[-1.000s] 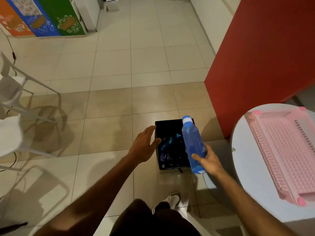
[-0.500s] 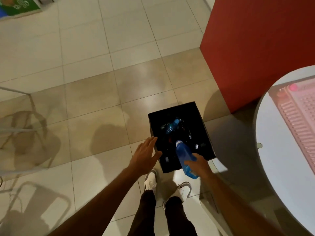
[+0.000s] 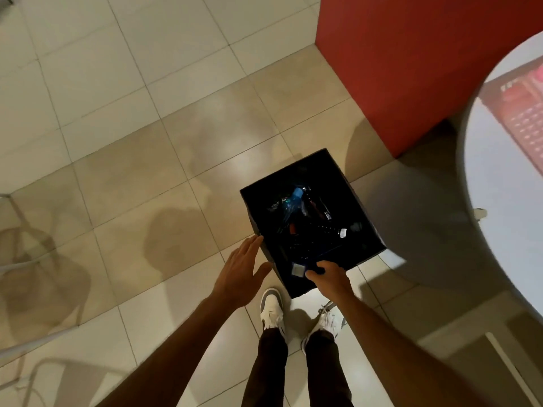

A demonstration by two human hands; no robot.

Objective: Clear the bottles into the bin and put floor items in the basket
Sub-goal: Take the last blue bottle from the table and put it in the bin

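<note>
A black square bin (image 3: pixel 364 212) stands on the tiled floor in front of my feet. Several bottles lie inside it, one of them with a blue cap (image 3: pixel 297 193). My right hand (image 3: pixel 330 276) is at the bin's near rim with its fingers curled round the dark blue bottle (image 3: pixel 312 268), which is sunk into the bin and mostly hidden in the dark. A white cap (image 3: pixel 297 269) shows just left of the fingers. My left hand (image 3: pixel 239 267) hovers flat beside the bin's near left corner, holding nothing. The pink basket (image 3: pixel 526 121) sits on the table at the right edge.
A red wall block (image 3: pixel 411 63) rises right behind the bin. A white round table (image 3: pixel 505 218) fills the right side. White chair legs (image 3: pixel 17 265) stand at the far left. My two white shoes (image 3: pixel 271 308) are just below the bin.
My right hand has lowered the blue bottle from above the bin down into it. The view has tilted down and moved closer. My left hand stays beside the bin.
</note>
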